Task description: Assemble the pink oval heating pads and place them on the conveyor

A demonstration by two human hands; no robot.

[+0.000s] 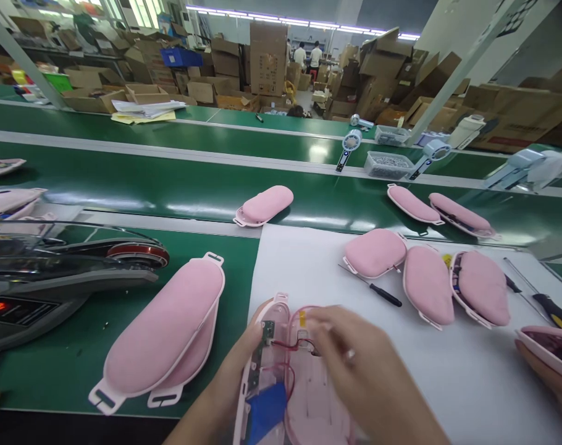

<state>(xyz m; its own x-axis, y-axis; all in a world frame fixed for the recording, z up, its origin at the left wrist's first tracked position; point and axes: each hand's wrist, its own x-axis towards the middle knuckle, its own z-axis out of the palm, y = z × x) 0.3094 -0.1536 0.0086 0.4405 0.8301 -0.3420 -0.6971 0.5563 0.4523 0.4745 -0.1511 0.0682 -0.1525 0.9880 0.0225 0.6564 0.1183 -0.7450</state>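
Observation:
An opened pink case [315,395] lies at the bottom centre, its two halves side by side. Its left half shows a green circuit board, red wires and a blue piece [267,411]. My left hand [237,364] wraps round the outer edge of that half. Over the upper part of the right half, by a small yellow tape [302,318], my right hand [355,358] has its fingers bent together; motion blurs them, and a small shiny tip pokes out between them. What they hold is too small to name.
Closed pink cases [165,327] lie left, with more on the white sheet [299,259] at right. A black screwdriver [385,295] rests among them. A dark machine [54,284] stands left. Another person's hand [547,377] holds a case at far right. Handheld fans [352,142] stand beyond.

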